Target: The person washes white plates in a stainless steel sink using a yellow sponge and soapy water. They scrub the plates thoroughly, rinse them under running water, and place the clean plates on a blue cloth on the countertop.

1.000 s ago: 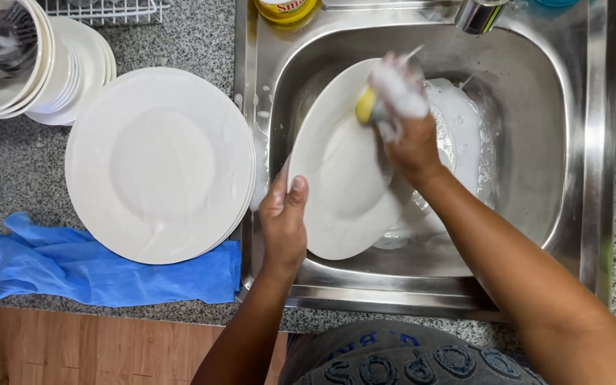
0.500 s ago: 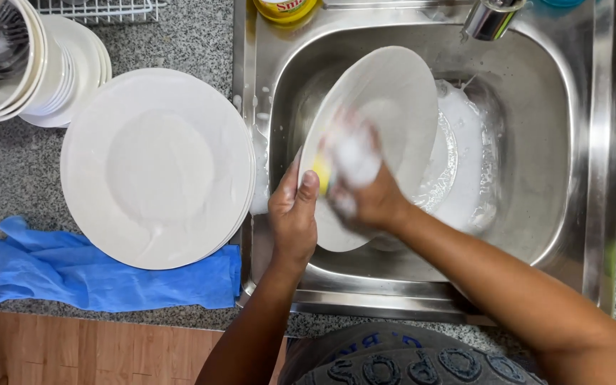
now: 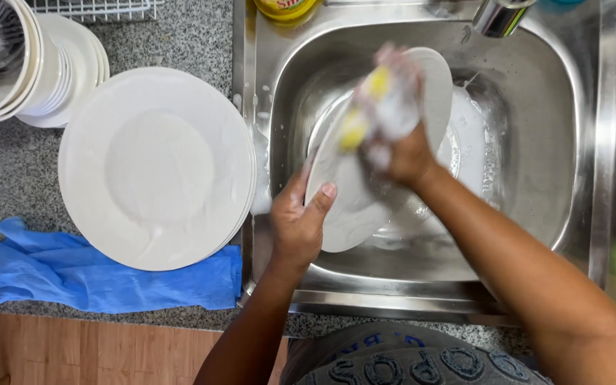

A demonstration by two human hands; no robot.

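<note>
Both hands' fingers grip: left (image 3: pixel 299 227) plate (image 3: pixel 365 192), right (image 3: pixel 401 153) sponge (image 3: pixel 376 107), over steel sink (image 3: pixel 572 142) in speckled counter (image 3: pixel 8 164).

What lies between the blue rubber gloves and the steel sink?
Head view: only bare speckled grey countertop between blue rubber gloves and steel sink; the stacked white plates overlap the gloves' upper edge.

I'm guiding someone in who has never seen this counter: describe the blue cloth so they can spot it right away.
Start at the steel sink, then move out over the speckled grey counter beside it to the stack of white plates. The blue cloth lies crumpled and flat along the counter's front edge, partly tucked under that stack. It is the only blue, soft thing among white crockery.
</note>
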